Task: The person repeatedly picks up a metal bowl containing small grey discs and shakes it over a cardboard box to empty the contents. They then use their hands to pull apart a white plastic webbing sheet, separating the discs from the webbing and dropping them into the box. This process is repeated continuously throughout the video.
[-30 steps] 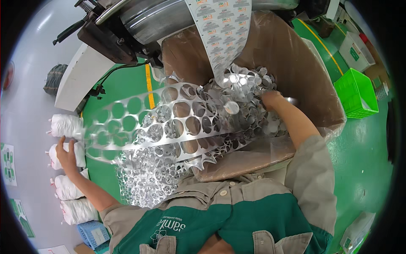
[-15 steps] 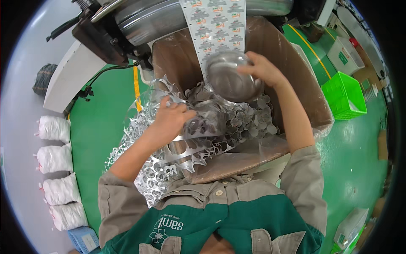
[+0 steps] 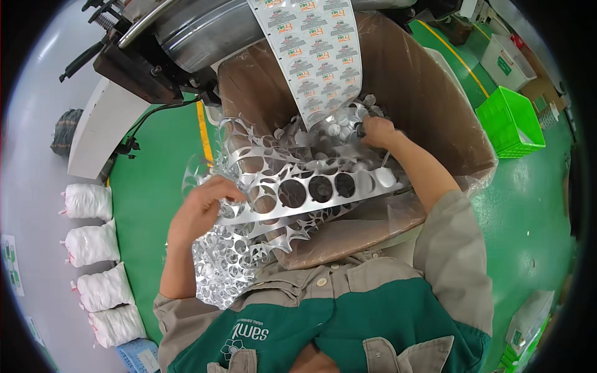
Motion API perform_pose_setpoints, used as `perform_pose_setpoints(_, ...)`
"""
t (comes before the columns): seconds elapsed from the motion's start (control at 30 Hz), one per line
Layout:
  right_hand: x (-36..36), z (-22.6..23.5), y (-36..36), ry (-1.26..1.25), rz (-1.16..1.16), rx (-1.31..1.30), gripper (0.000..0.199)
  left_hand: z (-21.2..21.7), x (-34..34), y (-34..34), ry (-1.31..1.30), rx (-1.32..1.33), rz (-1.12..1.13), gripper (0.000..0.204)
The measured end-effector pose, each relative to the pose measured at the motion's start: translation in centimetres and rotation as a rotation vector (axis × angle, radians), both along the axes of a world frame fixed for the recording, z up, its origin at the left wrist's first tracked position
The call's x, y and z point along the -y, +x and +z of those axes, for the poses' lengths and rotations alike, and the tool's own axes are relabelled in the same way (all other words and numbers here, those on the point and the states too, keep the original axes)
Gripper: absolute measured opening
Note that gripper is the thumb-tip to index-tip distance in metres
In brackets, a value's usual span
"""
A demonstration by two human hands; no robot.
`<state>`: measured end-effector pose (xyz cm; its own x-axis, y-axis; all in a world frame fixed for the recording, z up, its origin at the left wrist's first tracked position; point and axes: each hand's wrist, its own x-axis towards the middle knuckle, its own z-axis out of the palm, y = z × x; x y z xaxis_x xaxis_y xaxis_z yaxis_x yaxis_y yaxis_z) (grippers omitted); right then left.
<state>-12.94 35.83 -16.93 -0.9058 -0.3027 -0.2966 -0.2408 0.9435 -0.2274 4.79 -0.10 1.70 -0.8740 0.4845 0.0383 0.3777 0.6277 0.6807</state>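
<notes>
My left hand (image 3: 206, 205) is closed on the near left end of a silver foil strip (image 3: 292, 194) punched with a row of large round holes. The strip slants across the front of a brown, plastic-lined box (image 3: 429, 112). Down among loose foil discs (image 3: 341, 124) inside the box, my right hand (image 3: 378, 132) is curled shut. Only a dark edge of the metal bowl seems to show at its fingers, the rest being blurred or hidden by discs. More punched foil scrap (image 3: 224, 261) hangs over the box's left side in a tangle.
A printed foil web (image 3: 317, 56) hangs from the machine roller (image 3: 211, 31) into the box. White bundles (image 3: 93, 242) line the left wall. To the right stand a bright green crate (image 3: 510, 124) and a white bin (image 3: 507, 65).
My right hand has lowered the metal bowl from above the box into the discs. My left hand has moved left and down, drawing the punched strip out across the box.
</notes>
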Motion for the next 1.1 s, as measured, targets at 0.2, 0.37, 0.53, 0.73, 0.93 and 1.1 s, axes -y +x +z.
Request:
perform_pose_setpoints(0.2,-1.3,12.4,-0.1,-0.540,0.065,0.176,0.044,-1.0,-0.5,-0.6,-0.029,-0.022,0.102,0.035)
perform_pose_setpoints(0.37,-0.2,12.8,1.5,-1.929,-0.160,0.774,0.044,-0.2,-0.2,-0.4,-0.011,-0.067,0.113,0.033)
perform_pose_setpoints(0.53,-2.0,-5.3,-1.4,-0.129,0.275,0.122,0.073,2.8,3.1,0.1,0.067,-0.167,0.182,0.033)
perform_pose_setpoints(0.73,0.4,1.5,0.1,0.510,0.249,0.310,0.045,1.1,2.5,1.4,0.041,-0.052,0.257,0.035)
perform_pose_setpoints(0.93,0.1,13.0,-0.8,-1.055,0.144,0.527,0.058,0.8,2.5,0.7,0.132,-0.080,0.262,0.035)
perform_pose_setpoints(1.1,-1.8,5.5,-3.5,-2.199,-0.176,0.809,0.052,0.3,3.6,1.3,0.165,-0.100,0.308,0.033)
